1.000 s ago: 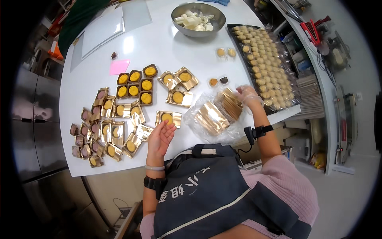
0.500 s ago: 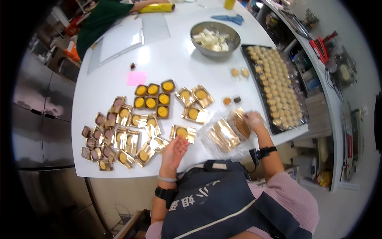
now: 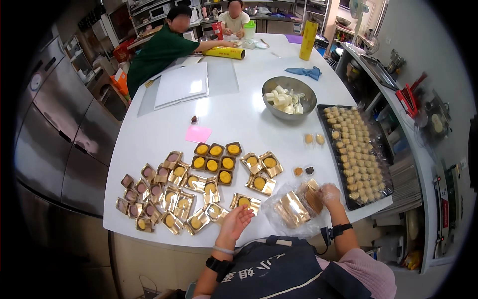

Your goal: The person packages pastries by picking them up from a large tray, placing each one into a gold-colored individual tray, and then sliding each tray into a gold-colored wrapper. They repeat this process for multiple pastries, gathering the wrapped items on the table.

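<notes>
My left hand (image 3: 236, 222) is bare, palm turned up and fingers loosely spread. Its fingertips are right by a yellow round pastry in a gold wrapper (image 3: 245, 202). In a thin clear glove, my right hand (image 3: 329, 195) is beside a stack of gold and brown wrappers (image 3: 293, 209) in a clear plastic bag (image 3: 273, 213). Its fingers are too blurred to show whether they grip anything. Left of my hands lie several gold-wrapped yellow pastries (image 3: 193, 183) and pinkish ones (image 3: 142, 189). Behind them, uncovered yellow pastries (image 3: 212, 165) sit in small brown trays.
To the right is a black tray (image 3: 351, 203) of small pale dough balls. A metal bowl (image 3: 290, 116) holds white blocks. Beyond are a blue cloth (image 3: 304, 73), a yellow roll (image 3: 308, 40), white boards (image 3: 182, 85) and a pink paper (image 3: 198, 133). Two people are at the table's far side.
My view has tilted up, bringing two people at the far side into sight. My right hand has drawn slightly away from the wrappers. My left hand stays by the same pastry.
</notes>
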A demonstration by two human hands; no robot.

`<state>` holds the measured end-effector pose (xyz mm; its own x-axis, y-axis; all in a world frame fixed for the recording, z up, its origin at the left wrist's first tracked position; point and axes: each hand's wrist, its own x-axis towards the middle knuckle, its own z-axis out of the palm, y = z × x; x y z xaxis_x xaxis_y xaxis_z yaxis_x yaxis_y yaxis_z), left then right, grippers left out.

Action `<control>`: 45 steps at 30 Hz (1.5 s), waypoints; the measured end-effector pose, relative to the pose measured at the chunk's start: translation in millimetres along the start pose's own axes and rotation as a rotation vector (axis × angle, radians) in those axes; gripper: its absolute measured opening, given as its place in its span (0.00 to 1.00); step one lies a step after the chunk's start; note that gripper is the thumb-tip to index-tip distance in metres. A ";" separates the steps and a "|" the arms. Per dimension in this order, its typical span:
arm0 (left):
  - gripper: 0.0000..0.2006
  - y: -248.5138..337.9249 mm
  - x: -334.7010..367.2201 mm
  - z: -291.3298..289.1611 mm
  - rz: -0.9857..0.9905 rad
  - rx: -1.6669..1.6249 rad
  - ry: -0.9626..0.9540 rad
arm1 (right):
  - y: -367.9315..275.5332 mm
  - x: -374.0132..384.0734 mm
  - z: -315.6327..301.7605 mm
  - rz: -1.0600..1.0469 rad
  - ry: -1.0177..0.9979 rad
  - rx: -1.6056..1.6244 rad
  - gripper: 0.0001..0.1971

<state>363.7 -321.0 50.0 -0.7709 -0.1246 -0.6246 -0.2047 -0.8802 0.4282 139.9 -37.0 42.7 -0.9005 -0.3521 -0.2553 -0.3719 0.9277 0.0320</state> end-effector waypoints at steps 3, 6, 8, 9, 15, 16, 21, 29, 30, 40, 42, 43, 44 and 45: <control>0.12 0.4 0.1 2.0 0.007 -0.008 -0.011 | 0.7 -1.8 2.3 0.006 0.055 0.007 0.11; 0.12 -2.9 -1.4 -0.1 0.009 -0.017 -0.023 | 2.2 -2.6 10.9 0.006 0.113 0.011 0.11; 0.12 -4.7 -3.5 -1.1 0.013 -0.020 -0.029 | 6.3 -5.0 5.7 0.134 0.206 0.111 0.10; 0.12 -5.5 -5.6 -0.7 0.015 -0.007 -0.029 | 8.3 -6.7 3.1 0.265 0.296 0.212 0.10; 0.15 -13.4 -14.1 22.5 0.022 0.210 -0.148 | -44.5 -15.1 -34.9 0.004 0.258 1.505 0.20; 0.17 -14.5 -14.0 31.1 0.040 0.319 -0.246 | -69.2 -22.6 -44.4 -0.042 0.123 1.522 0.21; 0.16 -8.7 -1.6 33.5 0.306 0.216 -0.156 | -170.6 -58.8 -64.4 -0.388 -0.428 1.548 0.26; 0.10 25.9 -33.1 10.7 0.295 0.508 -0.023 | -196.5 -21.7 -70.9 -0.585 -0.318 1.037 0.10; 0.11 24.9 -35.1 8.5 0.311 0.449 0.010 | -202.1 -23.3 -76.6 -0.575 -0.351 1.013 0.09; 0.13 0.7 -10.8 -13.5 0.446 -0.272 0.089 | -270.3 -36.8 -51.6 -0.463 -0.372 1.461 0.16; 0.10 8.0 -0.6 -38.0 0.590 -0.293 0.170 | -277.9 -24.6 -33.6 -0.635 -0.489 1.010 0.14; 0.09 12.0 -0.8 -51.4 0.588 -0.323 0.273 | -281.1 -15.3 -31.9 -0.530 -0.566 1.037 0.15; 0.08 16.1 -0.7 -61.6 0.581 -0.349 0.371 | -284.5 2.7 -26.3 -0.406 -0.525 1.116 0.15; 0.08 22.1 -2.8 -65.3 0.578 -0.347 0.372 | -287.2 26.8 -16.7 -0.280 -0.479 1.195 0.15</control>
<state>400.7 -370.1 18.6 -0.4317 -0.7001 -0.5689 0.4172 -0.7141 0.5622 218.8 -315.0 42.8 -0.5653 -0.7001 -0.4362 0.1184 0.4545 -0.8828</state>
